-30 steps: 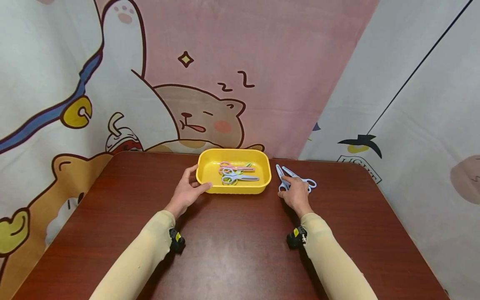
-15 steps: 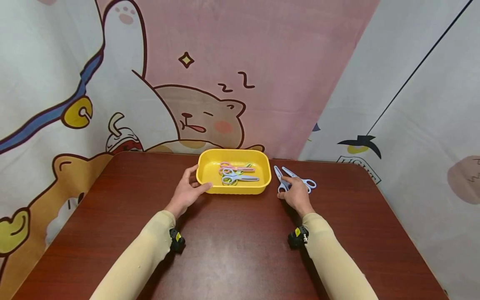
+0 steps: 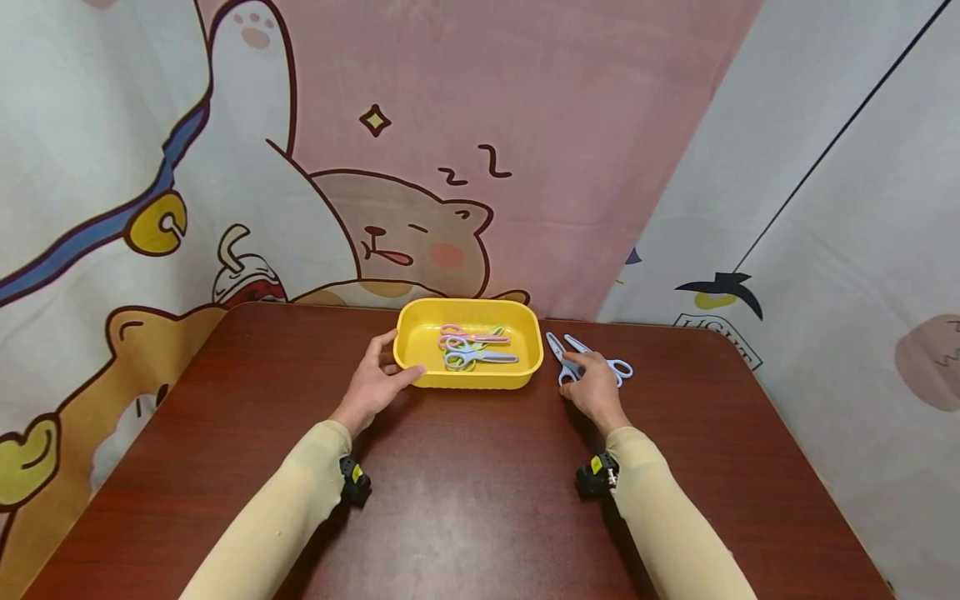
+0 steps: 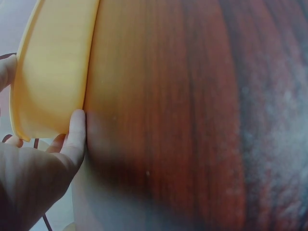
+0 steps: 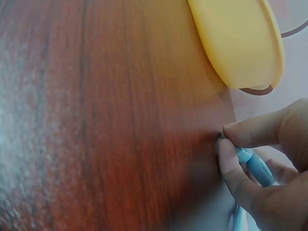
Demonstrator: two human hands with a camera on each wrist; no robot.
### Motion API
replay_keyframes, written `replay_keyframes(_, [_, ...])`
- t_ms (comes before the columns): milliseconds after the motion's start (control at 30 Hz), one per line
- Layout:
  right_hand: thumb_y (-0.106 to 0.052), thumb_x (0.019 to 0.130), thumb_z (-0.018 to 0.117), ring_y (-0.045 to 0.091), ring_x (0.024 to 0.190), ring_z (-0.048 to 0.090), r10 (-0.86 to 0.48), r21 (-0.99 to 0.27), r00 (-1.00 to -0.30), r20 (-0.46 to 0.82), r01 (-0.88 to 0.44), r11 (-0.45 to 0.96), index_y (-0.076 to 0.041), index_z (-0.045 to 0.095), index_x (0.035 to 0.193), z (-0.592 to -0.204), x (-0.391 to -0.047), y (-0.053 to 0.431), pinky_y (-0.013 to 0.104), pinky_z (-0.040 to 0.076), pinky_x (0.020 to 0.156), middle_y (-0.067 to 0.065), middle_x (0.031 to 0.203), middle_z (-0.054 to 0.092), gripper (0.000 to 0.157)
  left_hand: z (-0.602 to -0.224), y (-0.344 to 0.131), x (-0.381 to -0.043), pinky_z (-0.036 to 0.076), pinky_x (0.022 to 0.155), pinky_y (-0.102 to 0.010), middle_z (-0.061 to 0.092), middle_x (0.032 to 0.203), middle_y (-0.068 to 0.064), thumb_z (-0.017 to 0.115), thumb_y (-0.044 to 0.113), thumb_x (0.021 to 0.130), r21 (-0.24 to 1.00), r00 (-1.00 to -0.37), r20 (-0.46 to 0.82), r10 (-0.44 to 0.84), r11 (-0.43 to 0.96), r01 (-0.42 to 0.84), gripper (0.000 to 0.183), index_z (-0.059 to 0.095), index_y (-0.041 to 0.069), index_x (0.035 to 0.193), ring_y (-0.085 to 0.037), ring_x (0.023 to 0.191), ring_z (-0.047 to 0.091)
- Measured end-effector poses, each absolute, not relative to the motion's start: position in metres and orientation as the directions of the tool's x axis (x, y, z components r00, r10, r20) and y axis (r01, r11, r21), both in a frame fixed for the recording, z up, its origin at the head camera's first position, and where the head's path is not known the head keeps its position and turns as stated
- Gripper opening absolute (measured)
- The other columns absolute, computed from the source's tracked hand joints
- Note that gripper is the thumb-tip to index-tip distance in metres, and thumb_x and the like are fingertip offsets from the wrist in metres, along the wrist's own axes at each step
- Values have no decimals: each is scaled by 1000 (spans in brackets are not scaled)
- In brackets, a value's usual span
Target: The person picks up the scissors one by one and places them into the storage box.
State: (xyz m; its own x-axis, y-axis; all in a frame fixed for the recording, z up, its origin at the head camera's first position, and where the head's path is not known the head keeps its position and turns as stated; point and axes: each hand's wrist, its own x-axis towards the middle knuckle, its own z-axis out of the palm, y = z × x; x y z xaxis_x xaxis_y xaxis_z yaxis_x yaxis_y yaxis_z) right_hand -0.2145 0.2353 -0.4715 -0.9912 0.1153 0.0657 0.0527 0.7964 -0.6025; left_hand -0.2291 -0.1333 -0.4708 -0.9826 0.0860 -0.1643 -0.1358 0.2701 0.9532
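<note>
A yellow plastic basket (image 3: 480, 380) stands at the table's back edge. My left hand (image 3: 370, 385) holds its left end, thumb at the front corner and fingers round the side. Inside lie pink scissors (image 3: 491, 339), blue scissors (image 3: 495, 357) and green scissors partly covered by them. To the right of the basket, my right hand (image 3: 595, 387) pinches a pair of light blue scissors (image 3: 555, 346) by the handle, blades pointing away. A second light blue pair (image 3: 622, 367) lies just to its right, partly hidden by the hand. Blue handle (image 5: 260, 169) shows under the fingers in the right wrist view.
The brown wooden table (image 3: 465, 500) ends right behind the basket, against a cartoon-printed cloth (image 3: 585, 150). A camera is strapped to each wrist, and both forearms reach across the table from the front.
The light blue scissors in my right hand have turned slightly, their blade tip swinging left, away from the second pair. My left hand and the basket have stayed put.
</note>
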Motion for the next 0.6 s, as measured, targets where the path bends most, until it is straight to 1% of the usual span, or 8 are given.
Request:
replay_keyframes(200, [6,76,73,42,125,53,138,-628,-989,57,71,775,-1,67,135,-469,-214,235,51,48,97,28,142,54,60,-471,-133,-230,54,89,-32,51,142,-16,84,31,88,949,-982,-173,81,279,-145,92,28,29,161,-31,121,61])
replay_keyframes(267, [7,76,71,41,123,54,150,-642,-988,48,85,762,-2,67,135,-468,-213,235,48,53,92,27,142,55,60,-471,-133,-230,55,89,-32,51,142,-16,84,31,88,949,-981,-175,79,279,-146,92,28,30,161,-31,120,61])
replay_keyframes(333, [9,77,70,41,122,53,162,-668,-986,28,102,737,-2,66,136,-467,-212,235,43,57,84,27,142,54,60,-472,-133,-230,55,89,-32,51,142,-16,84,31,88,950,-982,-172,80,276,-144,92,28,29,161,-31,120,61])
replay_keyframes(400, [10,77,70,40,120,53,174,-689,-985,9,120,714,-3,66,137,-467,-212,236,36,59,75,26,143,53,62,-472,-133,-230,55,89,-32,51,142,-16,84,30,88,952,-982,-170,81,269,-142,92,28,29,161,-31,120,61])
replay_keyframes(467, [12,77,70,39,115,54,182,-713,-983,-4,131,689,-3,65,138,-466,-211,236,29,59,66,26,143,52,63,-472,-133,-230,56,89,-32,51,142,-17,84,29,88,955,-983,-166,85,261,-138,92,28,28,161,-31,120,62])
replay_keyframes(533, [13,78,69,37,108,56,190,-740,-982,-18,141,658,-3,63,140,-466,-211,237,25,57,62,26,143,52,65,-472,-133,-230,56,89,-33,51,143,-17,84,28,88,957,-983,-162,88,256,-135,92,28,28,161,-31,120,62])
replay_keyframes(600, [16,78,67,36,100,59,194,-773,-981,-30,146,618,-2,61,142,-467,-211,237,25,58,60,26,143,51,66,-472,-133,-230,56,89,-33,51,143,-17,84,28,88,958,-983,-160,89,254,-133,92,28,27,161,-31,119,62])
